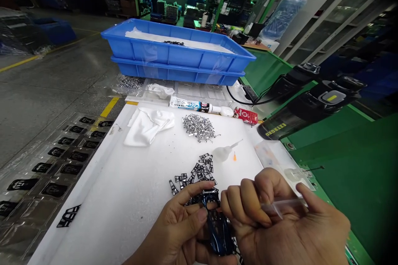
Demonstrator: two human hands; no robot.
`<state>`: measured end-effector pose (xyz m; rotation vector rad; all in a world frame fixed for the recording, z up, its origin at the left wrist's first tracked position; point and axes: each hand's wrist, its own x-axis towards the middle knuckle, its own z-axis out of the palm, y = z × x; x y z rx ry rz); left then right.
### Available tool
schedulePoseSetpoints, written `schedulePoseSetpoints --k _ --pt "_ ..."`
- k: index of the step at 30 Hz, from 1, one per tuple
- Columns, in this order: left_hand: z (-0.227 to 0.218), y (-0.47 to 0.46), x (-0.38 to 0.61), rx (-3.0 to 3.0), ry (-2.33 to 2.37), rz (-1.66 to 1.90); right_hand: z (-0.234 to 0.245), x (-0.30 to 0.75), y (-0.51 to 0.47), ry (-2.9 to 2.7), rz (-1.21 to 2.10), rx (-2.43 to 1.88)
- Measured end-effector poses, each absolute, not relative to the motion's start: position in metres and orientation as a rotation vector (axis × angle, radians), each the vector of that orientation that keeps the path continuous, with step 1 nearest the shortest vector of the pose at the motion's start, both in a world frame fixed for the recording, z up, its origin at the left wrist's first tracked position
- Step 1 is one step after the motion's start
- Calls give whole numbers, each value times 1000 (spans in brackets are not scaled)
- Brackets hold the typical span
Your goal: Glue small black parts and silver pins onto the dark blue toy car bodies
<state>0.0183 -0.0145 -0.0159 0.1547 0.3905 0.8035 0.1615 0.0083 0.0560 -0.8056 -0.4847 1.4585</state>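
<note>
My left hand (183, 223) holds a small dark blue glossy toy car body (219, 230) between thumb and fingers, tilted upright over the table. Curled around a translucent plastic dropper (284, 206), my right hand (280, 219) is close beside the car body. The dropper's front end is mostly hidden by the fingers; a bit of orange shows near the car body. Small black frame-like parts (199, 169) lie in a loose heap just beyond my left hand. Farther off is a pile of tiny shiny silver parts (199, 127).
A white dropper (221, 154) and an orange tip (234, 157) lie on the white board (149, 182). Behind are a white cloth (149, 126), a glue tube (189, 104) and stacked blue bins (174, 60). A black bottle (311, 107) stands right; plastic trays (62, 153) hold black parts left.
</note>
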Motion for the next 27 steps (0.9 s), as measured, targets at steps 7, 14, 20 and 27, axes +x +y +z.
schedulePoseSetpoints --k 7,14,20,27 --pt "-15 -14 18 105 368 803 52 164 7 -501 1456 -743" --pt "-20 -14 19 78 346 805 52 168 7 -501 1491 -738" --pt "-21 -14 19 96 356 827 53 165 8 -468 1472 -764" --pt "-18 -13 20 94 395 822 47 168 5 -499 1477 -669"
